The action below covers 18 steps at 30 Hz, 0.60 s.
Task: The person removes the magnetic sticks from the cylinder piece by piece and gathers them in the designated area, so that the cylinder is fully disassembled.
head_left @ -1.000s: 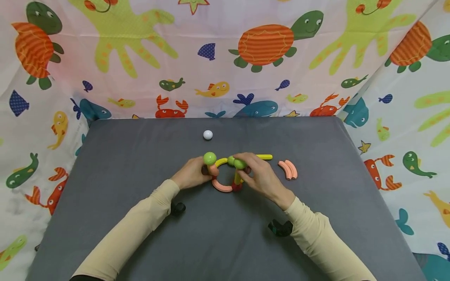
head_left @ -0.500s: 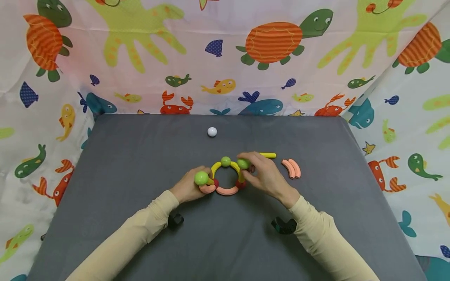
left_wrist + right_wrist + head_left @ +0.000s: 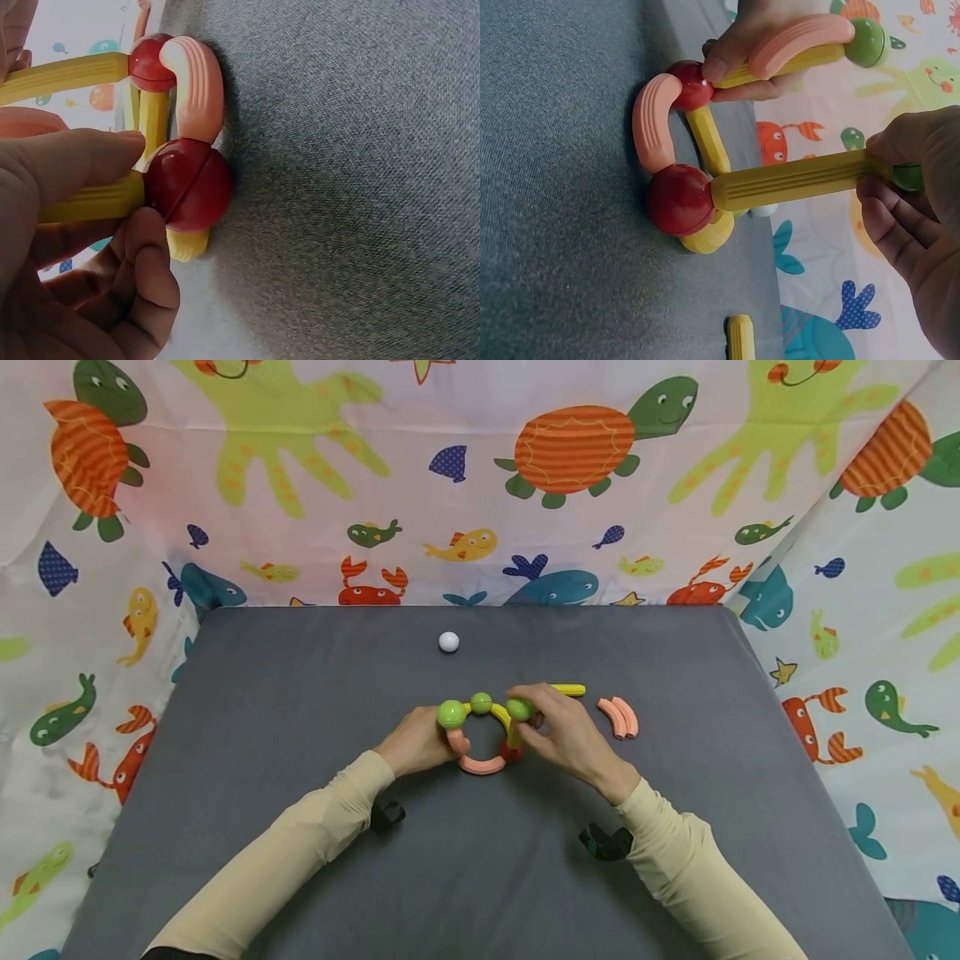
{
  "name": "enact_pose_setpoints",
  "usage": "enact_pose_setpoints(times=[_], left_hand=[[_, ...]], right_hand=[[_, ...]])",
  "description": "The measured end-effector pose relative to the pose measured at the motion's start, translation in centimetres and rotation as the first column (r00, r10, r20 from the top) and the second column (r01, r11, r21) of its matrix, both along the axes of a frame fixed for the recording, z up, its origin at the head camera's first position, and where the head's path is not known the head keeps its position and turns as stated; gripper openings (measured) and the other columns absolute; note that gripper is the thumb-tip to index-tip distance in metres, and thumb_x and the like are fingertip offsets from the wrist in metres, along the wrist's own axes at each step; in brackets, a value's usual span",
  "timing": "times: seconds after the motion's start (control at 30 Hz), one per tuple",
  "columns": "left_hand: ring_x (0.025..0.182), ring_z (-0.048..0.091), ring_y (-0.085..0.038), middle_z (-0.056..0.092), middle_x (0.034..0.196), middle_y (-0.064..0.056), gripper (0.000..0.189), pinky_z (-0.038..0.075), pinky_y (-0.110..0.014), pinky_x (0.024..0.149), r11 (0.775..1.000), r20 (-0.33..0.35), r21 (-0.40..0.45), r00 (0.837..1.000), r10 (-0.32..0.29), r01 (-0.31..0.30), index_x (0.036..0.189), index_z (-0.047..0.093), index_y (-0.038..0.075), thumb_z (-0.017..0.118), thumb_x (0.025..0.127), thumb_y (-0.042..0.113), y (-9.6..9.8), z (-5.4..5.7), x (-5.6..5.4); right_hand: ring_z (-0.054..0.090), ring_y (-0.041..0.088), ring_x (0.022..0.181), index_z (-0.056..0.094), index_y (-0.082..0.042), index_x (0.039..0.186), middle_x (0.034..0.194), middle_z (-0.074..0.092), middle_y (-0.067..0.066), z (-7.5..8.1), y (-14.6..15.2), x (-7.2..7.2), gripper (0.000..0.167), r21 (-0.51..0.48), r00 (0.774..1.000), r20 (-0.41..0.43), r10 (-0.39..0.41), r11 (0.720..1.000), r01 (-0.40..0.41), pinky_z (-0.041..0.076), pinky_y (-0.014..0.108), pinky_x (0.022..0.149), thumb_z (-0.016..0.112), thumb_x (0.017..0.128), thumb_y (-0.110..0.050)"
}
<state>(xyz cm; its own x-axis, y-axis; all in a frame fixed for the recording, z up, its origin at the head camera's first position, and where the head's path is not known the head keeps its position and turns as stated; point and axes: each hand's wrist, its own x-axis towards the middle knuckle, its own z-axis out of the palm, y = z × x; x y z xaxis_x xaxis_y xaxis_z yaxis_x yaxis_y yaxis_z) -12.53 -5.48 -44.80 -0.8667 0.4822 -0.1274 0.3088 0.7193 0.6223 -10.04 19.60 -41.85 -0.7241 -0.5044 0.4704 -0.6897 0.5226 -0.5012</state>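
Note:
A ring of toy pieces lies on the grey table, with yellow curved sticks [image 3: 499, 718], a pink curved stick [image 3: 482, 766], a green ball [image 3: 481, 702] at the back and red balls [image 3: 679, 199] near the front. My left hand [image 3: 420, 742] pinches a yellow stick [image 3: 825, 56] by its lower end, beside the left red ball [image 3: 191, 184]. That stick carries a green ball [image 3: 452, 714] on top, from which another pink curved stick [image 3: 802, 45] hangs. My right hand [image 3: 566, 727] pinches a yellow straight stick [image 3: 787, 180] just under its green top ball [image 3: 519, 709]; its foot meets the right red ball.
Two pink curved sticks [image 3: 618, 718] lie side by side to the right. A yellow straight stick [image 3: 570, 690] lies behind my right hand. Farther back is a white ball [image 3: 448, 642]. A patterned cloth [image 3: 300, 560] rises behind the table [image 3: 300, 652].
My left hand first tipped its stick outward to the left and toward me, then brought it back up and rightward. My right hand has kept its hold on the other stick.

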Motion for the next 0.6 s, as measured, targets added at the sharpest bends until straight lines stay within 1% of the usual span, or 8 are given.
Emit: enact_pose_setpoints(times=[0.07,0.17,0.27,0.33,0.4,0.47,0.53,0.6], left_hand=[[0.064,0.051,-0.016,0.055,0.075,0.0,0.014,0.045,-0.027,0.06,1.0,0.008,-0.02,1.0,0.008,-0.007,0.086,0.063,0.013,0.065,0.084,0.026,0.19,0.03,-0.13],[0.067,0.052,-0.016,0.059,0.08,-0.002,0.02,0.046,-0.027,0.062,0.999,0.019,-0.02,0.999,0.026,-0.026,0.098,0.066,0.011,0.065,0.085,0.026,0.04,0.01,0.0],[0.066,0.052,-0.016,0.06,0.08,-0.003,0.019,0.046,-0.028,0.063,1.0,0.015,0.0,0.999,0.031,-0.031,0.098,0.066,0.01,0.067,0.085,0.025,-0.08,-0.05,0.13],[0.066,0.052,-0.016,0.059,0.079,-0.002,0.017,0.046,-0.029,0.063,1.0,0.006,0.008,1.0,0.022,-0.022,0.093,0.065,0.011,0.069,0.086,0.026,-0.14,-0.15,0.23],[0.068,0.053,-0.015,0.058,0.079,-0.002,0.018,0.048,-0.03,0.066,1.0,-0.005,0.013,1.0,0.007,-0.007,0.091,0.063,0.012,0.072,0.086,0.026,-0.21,-0.25,0.38],[0.071,0.054,-0.014,0.059,0.081,-0.001,0.02,0.049,-0.031,0.069,1.0,-0.001,0.016,1.0,-0.004,0.004,0.09,0.063,0.013,0.076,0.084,0.026,-0.33,-0.34,0.53],[0.074,0.056,-0.013,0.06,0.083,0.0,0.021,0.051,-0.033,0.072,1.0,0.001,0.018,1.0,-0.009,0.009,0.091,0.064,0.014,0.079,0.082,0.027,-0.48,-0.37,0.62],[0.076,0.056,-0.014,0.06,0.084,-0.001,0.024,0.05,-0.033,0.073,1.0,0.009,0.014,1.0,-0.004,0.004,0.091,0.065,0.014,0.081,0.08,0.028,-0.68,-0.31,0.66]], right_hand=[[0.053,0.009,0.077,0.059,-0.007,0.122,0.103,0.063,0.006,0.0,0.22,-0.01,0.04,-0.011,1.0,-0.007,-0.003,1.0,0.003,0.049,0.025,0.067,0.072,0.084,-0.002],[0.055,0.012,0.076,0.059,-0.007,0.121,0.103,0.064,0.006,0.1,0.25,-0.08,0.039,-0.018,1.0,-0.011,0.0,1.0,0.0,0.05,0.026,0.067,0.072,0.084,-0.001],[0.057,0.016,0.076,0.059,-0.006,0.121,0.103,0.063,0.006,0.16,0.25,-0.17,0.04,-0.02,1.0,-0.002,0.001,1.0,-0.001,0.05,0.025,0.068,0.073,0.084,-0.002],[0.058,0.018,0.077,0.059,-0.006,0.121,0.104,0.063,0.006,0.2,0.25,-0.17,0.04,-0.021,1.0,0.01,0.001,1.0,-0.001,0.051,0.027,0.068,0.073,0.084,-0.003],[0.058,0.018,0.077,0.059,-0.005,0.121,0.105,0.063,0.007,0.18,0.25,-0.14,0.04,-0.024,1.0,0.018,0.001,1.0,-0.001,0.052,0.03,0.067,0.073,0.084,-0.002],[0.058,0.018,0.077,0.059,-0.005,0.121,0.105,0.063,0.007,0.17,0.26,-0.09,0.041,-0.024,1.0,0.023,0.001,1.0,0.0,0.052,0.032,0.066,0.073,0.083,-0.002],[0.057,0.017,0.077,0.059,-0.005,0.121,0.105,0.063,0.007,0.12,0.26,-0.06,0.041,-0.021,1.0,0.021,0.001,1.0,-0.001,0.052,0.031,0.066,0.073,0.084,-0.002],[0.057,0.017,0.077,0.058,-0.005,0.122,0.105,0.063,0.007,0.05,0.23,-0.03,0.041,-0.02,1.0,0.018,0.003,1.0,-0.002,0.051,0.028,0.067,0.073,0.084,-0.002]])
